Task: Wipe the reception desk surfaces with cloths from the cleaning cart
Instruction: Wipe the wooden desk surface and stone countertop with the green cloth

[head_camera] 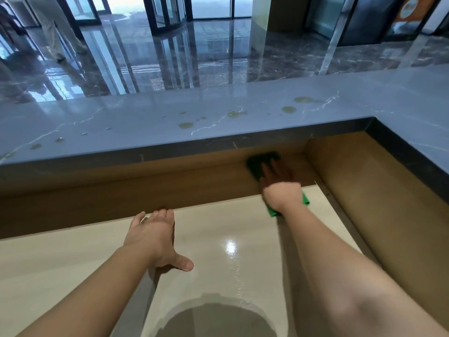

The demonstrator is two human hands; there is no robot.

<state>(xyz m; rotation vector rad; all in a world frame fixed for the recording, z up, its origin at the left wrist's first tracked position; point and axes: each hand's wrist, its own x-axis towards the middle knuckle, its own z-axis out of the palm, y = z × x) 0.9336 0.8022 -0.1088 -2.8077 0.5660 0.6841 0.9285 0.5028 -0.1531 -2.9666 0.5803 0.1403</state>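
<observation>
Wiping the back corner of the lower surface (218, 239), the right hand (279, 183) presses a green cloth (258, 164) flat, the left hand (153, 237) resting spread; the spotted upper marble surface (145, 122) likely needs wiping next.

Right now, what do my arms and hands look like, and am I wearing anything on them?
The left forearm and right forearm are bare, with no sleeves in view. The left hand and right hand wear no gloves, and neither wrist shows a watch or band. No ring shows on the left hand.
</observation>
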